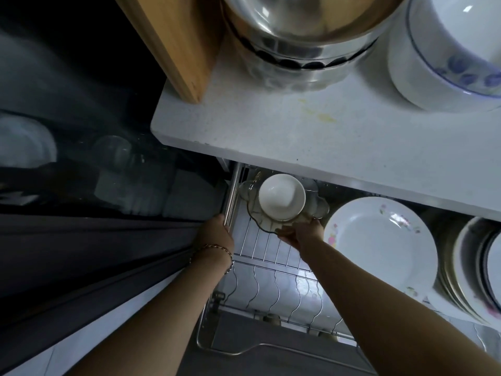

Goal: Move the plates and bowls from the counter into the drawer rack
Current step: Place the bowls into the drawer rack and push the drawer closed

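My right hand grips the near rim of a clear scalloped glass dish with a small white bowl sitting in it, low over the back left of the wire drawer rack. My left hand, a bracelet on its wrist, holds the rack's steel left rail. In the rack to the right stands a white flowered plate and a row of more plates. On the counter above sit stacked steel bowls and a white bowl with blue pattern.
A wooden board leans at the counter's left end. A dark glass oven front fills the left side. The rack's near wire slots hold nothing. The counter's edge overhangs the back of the drawer.
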The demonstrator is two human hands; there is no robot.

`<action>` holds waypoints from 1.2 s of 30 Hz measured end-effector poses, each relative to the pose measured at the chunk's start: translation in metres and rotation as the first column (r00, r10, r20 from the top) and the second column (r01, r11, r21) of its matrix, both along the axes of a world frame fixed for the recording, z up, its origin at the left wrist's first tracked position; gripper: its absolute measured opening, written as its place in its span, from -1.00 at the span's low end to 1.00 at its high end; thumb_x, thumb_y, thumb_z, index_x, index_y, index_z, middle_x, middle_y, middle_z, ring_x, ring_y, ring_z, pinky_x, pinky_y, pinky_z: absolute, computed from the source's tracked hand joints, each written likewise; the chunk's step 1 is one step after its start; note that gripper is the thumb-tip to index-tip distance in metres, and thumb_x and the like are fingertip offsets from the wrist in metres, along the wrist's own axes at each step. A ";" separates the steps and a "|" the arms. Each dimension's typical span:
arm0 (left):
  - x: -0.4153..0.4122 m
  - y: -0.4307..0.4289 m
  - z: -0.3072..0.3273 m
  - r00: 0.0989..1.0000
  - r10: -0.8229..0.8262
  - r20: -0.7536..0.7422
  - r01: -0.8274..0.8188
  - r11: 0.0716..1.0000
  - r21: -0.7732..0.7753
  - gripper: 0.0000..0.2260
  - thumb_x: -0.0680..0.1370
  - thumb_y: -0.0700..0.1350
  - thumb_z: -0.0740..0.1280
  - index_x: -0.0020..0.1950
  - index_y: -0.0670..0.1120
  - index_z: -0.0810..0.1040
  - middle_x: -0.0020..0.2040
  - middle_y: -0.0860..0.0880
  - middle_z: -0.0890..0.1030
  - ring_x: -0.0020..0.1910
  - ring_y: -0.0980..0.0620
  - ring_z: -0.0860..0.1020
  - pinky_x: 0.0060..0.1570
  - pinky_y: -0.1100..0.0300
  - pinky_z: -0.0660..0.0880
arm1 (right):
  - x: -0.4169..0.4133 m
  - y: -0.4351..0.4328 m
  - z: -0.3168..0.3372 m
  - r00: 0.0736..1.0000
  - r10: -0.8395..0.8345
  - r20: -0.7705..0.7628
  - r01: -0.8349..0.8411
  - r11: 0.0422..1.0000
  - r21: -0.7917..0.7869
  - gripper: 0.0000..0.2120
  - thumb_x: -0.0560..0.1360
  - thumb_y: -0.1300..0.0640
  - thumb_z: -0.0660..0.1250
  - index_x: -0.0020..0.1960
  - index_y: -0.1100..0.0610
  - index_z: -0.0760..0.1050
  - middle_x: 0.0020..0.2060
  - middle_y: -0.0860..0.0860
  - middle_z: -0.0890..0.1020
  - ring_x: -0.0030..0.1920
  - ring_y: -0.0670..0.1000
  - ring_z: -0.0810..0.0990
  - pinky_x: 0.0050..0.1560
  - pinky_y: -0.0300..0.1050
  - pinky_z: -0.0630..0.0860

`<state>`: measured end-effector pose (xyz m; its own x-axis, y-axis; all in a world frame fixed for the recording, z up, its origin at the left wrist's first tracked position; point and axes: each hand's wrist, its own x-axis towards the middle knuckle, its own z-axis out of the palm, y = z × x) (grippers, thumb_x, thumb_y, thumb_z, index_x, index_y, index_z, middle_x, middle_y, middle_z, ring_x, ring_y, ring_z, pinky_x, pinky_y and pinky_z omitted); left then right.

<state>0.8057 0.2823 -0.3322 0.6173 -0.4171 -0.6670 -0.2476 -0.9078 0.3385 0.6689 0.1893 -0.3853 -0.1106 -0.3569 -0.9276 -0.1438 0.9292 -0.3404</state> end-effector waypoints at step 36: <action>-0.104 -0.179 0.227 0.859 -0.009 -0.512 -0.230 0.886 -0.402 -0.72 0.52 -0.25 0.18 0.21 -0.04 0.30 0.00 -0.13 0.48 -0.24 -0.19 0.57 -0.15 -0.02 0.57 | -0.112 -0.127 0.280 0.974 0.220 0.055 -0.151 0.810 -0.566 -0.59 0.51 0.36 0.08 0.35 0.20 0.32 -0.17 0.10 0.50 -0.21 0.16 0.55 -0.04 0.11 0.62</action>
